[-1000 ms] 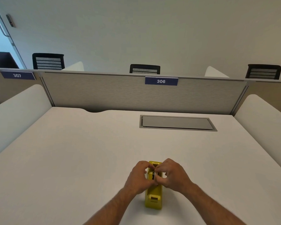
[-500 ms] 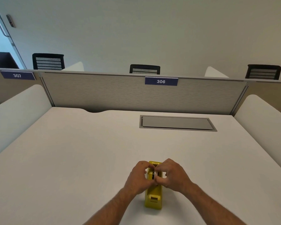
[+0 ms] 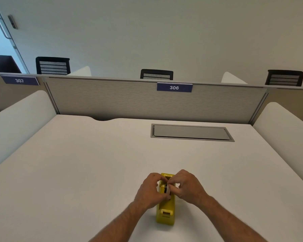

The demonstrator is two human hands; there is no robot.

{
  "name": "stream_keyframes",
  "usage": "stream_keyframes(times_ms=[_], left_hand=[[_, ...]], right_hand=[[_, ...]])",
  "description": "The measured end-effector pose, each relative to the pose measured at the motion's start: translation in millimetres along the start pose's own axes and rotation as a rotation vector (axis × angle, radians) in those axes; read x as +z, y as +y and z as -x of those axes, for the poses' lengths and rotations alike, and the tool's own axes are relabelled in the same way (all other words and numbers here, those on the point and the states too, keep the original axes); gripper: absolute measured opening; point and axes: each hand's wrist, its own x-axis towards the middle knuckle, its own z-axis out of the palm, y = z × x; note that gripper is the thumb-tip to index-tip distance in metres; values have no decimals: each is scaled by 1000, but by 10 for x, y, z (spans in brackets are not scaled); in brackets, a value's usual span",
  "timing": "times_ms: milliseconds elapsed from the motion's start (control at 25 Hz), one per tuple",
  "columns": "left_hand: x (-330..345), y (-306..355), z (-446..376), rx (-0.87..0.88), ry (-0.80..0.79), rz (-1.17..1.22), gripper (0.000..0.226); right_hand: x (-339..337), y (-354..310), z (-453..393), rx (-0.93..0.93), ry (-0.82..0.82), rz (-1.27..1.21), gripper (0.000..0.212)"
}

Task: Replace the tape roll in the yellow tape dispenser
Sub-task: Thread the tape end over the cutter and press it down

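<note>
At the lower centre of the frame, the left hand [image 3: 150,193] curls its fingers against the left side of the yellow tape dispenser [image 3: 165,210], which stands on the white worktop [image 3: 77,172]. Between the two hands, a pale tape roll [image 3: 168,189] sits in the dispenser's slot. To the right, the right hand [image 3: 188,186] pinches that roll, thumb and fingers bent close around it.

A dark blue plate [image 3: 174,87] on the top edge of the grey partition [image 3: 129,100] behind the counter reads "306" in white. A second blue plate [image 3: 19,80], on the neighbouring partition to the left, reads "307".
</note>
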Motion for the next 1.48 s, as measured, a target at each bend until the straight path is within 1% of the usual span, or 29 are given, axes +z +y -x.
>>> stream_keyframes(times_ms=[240,440,640,760,880,1080,1280,1480], left_hand=[[-3,15,7,8,12,1,55],[-6,12,11,-8,-1,8,56],[6,4,0,-3,9,13,54],[6,-5,-5,-8,3,16,56],[16,-21,-9,0,-1,19,56],[25,-24,-7,13,20,14,54],[11,-11,-3,-3,4,0,57],[12,-9,5,7,10,-4,56]], right_hand=[[17,-1,14,24,-33,-6,29],[-2,-2,-4,15,-19,-25,16],[-3,-17,15,42,-25,-12,26],[-3,-12,21,34,-10,-27,19],[-24,-10,4,34,-1,-29,17],[-2,-12,23,51,-21,-5,32],[-17,-18,8,17,-16,-9,16],[-17,-19,17,45,-18,-8,22]])
